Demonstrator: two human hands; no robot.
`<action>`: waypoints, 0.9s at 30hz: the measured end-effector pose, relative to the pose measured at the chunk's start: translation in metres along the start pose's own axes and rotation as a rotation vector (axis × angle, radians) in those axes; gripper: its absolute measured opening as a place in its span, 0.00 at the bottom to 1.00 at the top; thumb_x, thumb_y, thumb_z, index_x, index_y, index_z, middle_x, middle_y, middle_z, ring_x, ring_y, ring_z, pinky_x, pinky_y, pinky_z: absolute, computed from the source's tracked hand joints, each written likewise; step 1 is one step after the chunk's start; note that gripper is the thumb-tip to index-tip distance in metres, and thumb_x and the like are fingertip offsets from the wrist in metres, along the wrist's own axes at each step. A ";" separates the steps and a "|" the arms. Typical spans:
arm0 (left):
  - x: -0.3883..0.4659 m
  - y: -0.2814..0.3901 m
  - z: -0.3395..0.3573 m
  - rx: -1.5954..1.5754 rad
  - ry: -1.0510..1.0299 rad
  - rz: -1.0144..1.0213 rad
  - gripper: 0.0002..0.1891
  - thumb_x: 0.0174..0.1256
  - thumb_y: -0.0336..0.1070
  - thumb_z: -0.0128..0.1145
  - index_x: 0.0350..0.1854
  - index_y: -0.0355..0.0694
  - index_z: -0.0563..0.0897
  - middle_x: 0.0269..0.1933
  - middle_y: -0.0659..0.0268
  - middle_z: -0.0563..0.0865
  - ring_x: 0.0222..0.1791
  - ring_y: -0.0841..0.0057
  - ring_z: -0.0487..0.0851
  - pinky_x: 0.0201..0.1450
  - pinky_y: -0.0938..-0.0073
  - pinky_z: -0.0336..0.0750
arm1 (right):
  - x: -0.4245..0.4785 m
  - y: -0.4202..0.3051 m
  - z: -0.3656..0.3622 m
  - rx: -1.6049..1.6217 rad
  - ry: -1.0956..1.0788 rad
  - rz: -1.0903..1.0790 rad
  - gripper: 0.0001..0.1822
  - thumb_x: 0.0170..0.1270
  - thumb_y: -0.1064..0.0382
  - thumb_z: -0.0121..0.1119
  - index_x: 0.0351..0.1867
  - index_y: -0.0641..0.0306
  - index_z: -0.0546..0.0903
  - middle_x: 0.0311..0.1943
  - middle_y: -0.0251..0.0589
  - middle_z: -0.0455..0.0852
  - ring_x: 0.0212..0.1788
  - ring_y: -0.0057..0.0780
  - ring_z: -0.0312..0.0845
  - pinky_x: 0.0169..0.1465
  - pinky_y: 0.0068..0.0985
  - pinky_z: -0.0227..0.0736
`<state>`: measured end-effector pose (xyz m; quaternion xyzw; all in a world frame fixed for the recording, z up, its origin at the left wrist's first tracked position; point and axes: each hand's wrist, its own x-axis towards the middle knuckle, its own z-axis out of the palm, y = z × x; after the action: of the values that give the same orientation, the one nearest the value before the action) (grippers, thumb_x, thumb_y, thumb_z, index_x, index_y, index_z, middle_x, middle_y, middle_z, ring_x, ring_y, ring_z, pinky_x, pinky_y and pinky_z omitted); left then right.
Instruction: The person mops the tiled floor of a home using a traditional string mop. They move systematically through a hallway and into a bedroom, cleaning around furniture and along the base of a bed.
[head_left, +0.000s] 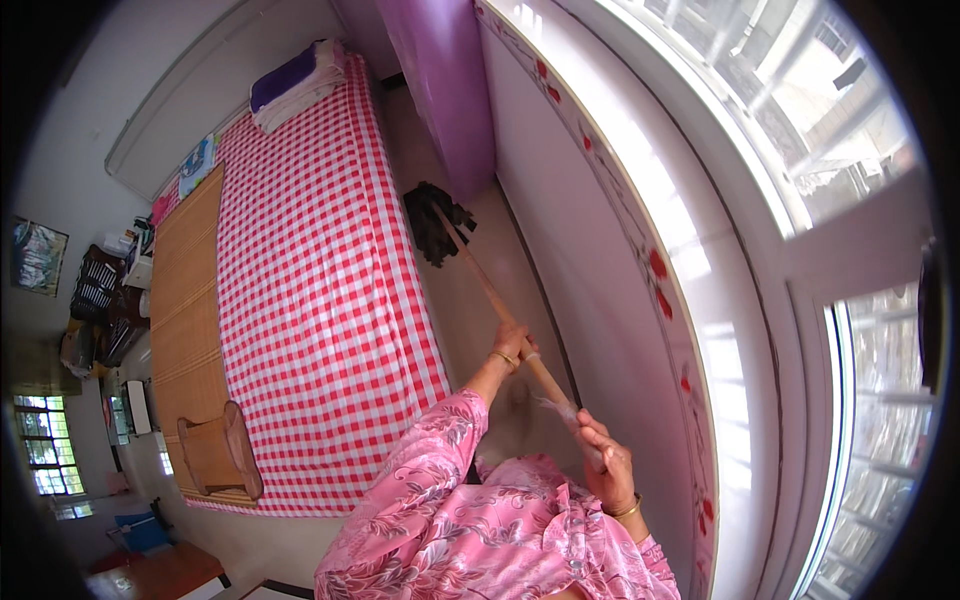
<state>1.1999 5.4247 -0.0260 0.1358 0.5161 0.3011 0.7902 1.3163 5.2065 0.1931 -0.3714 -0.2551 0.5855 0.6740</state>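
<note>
A mop with a wooden handle slants across the narrow floor strip between the bed and the wall. Its dark cloth head lies on the floor near the purple curtain. My left hand is closed around the middle of the handle, with a gold-coloured bangle at the wrist. Nearer my body, my right hand holds the upper end, where clear plastic is wrapped around the wood; that wrist also bears a bangle. Pink patterned sleeves cover both arms.
To the left stands a bed with a red and white checked sheet, a bamboo mat and folded bedding. A purple curtain hangs ahead. A wall with a flowered tile edge and a window sill runs along the right.
</note>
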 end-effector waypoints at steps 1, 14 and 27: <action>0.015 0.010 -0.005 0.013 0.011 -0.010 0.09 0.58 0.31 0.49 0.37 0.38 0.65 0.24 0.58 0.74 0.16 0.65 0.76 0.17 0.60 0.77 | 0.017 0.002 0.003 0.042 0.026 0.097 0.18 0.61 0.60 0.49 0.47 0.72 0.76 0.59 0.49 0.66 0.67 0.40 0.50 0.66 0.36 0.49; 0.170 0.166 0.008 0.087 0.087 -0.075 0.05 0.57 0.29 0.47 0.34 0.35 0.69 0.21 0.58 0.74 0.19 0.65 0.77 0.18 0.62 0.76 | 0.241 0.024 0.021 0.036 0.258 0.550 0.15 0.56 0.82 0.44 0.44 0.75 0.75 0.57 0.42 0.69 0.51 0.34 0.71 0.48 0.30 0.75; 0.298 0.290 0.006 0.306 0.168 -0.026 0.05 0.40 0.23 0.54 0.22 0.32 0.72 0.17 0.56 0.76 0.15 0.62 0.78 0.13 0.65 0.71 | 0.391 0.041 0.037 -0.191 0.200 0.684 0.32 0.50 0.82 0.44 0.62 0.68 0.61 0.48 0.45 0.75 0.48 0.31 0.74 0.41 0.25 0.76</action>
<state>1.1932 5.8351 -0.0896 0.2221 0.6220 0.2193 0.7181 1.3351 5.5979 0.1472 -0.5519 -0.1026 0.7113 0.4230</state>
